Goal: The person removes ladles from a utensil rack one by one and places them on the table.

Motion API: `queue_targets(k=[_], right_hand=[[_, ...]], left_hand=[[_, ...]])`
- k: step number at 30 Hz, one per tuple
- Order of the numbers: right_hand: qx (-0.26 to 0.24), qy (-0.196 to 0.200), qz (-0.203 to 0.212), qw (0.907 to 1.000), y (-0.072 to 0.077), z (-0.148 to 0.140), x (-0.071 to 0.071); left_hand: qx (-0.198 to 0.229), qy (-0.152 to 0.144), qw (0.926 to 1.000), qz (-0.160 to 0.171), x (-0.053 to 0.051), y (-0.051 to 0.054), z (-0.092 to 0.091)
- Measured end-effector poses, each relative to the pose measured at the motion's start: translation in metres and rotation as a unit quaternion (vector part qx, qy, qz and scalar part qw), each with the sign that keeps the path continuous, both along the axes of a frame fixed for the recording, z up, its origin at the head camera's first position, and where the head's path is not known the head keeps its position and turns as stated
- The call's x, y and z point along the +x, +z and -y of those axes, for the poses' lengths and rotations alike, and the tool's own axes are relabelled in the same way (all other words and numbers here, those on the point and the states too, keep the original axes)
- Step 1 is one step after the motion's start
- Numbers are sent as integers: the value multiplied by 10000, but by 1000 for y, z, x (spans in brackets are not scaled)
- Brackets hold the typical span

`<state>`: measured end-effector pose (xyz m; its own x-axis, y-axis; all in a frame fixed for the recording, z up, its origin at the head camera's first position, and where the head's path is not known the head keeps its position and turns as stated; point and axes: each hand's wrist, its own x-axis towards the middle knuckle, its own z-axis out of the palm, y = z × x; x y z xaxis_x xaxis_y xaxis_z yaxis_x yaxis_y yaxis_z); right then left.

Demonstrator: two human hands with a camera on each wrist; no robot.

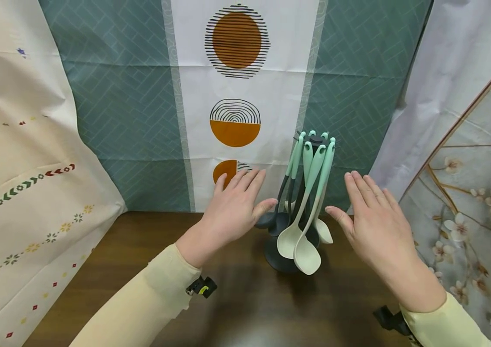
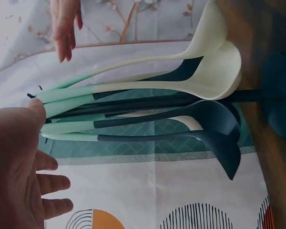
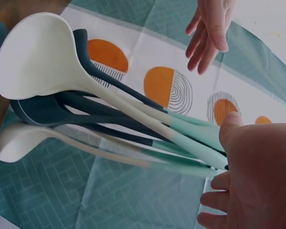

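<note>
Upright on a brown table, right of centre in the head view: a dark utensil stand, hung with pale ladles and dark utensils, mint handles at the top, bowls at the bottom, long axis running vertically between two bare hands. To the left of the stand, a left hand with fingers straight and slightly spread, thumb out toward the utensils, pinching nothing; seemingly the nearer of the two, with thumb tip overlapping the hanging cluster from above, though impossible to tell whether touching or merely in front. Opposite, just beside the stand, a right hand with straight fingers close together, thumb apart and directed back at the handles, likewise gripping nothing. From the left hand, utensils to the right; from the right hand, utensils to the left. Farther out, pale yellow sleeves; behind, a teal-and-white cloth with orange circles; at far right, a blossom-print cloth.
</note>
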<state>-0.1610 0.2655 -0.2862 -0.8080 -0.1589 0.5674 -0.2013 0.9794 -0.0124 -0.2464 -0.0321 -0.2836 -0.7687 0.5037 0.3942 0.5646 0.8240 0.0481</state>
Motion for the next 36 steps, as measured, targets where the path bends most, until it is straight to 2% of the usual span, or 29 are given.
queue_targets(k=[3, 6, 10, 15, 24, 30, 36], right_hand=[[18, 89, -146, 9999, 7, -2, -8], [1, 128, -178, 9998, 13, -3, -16], [-92, 86, -9, 9999, 21, -3, -25], [-215, 49, 171, 9996, 30, -1, -36], [-498, -13, 339, 9982, 42, 3, -48], [-743, -81, 590, 9955, 48, 5, -57], [-931, -156, 826, 9921, 53, 6, -67]], left_hand=[[122, -22, 9999, -17, -7, 7, -6], [265, -62, 9995, 128, -13, 12, -13], [408, -74, 9988, 277, -22, 18, -23], [566, -74, 9979, 312, -32, 23, -33], [769, -232, 9966, 164, -44, 35, -51], [942, -250, 9944, 406, -50, 43, -62], [1130, -292, 9916, 552, -59, 46, -73]])
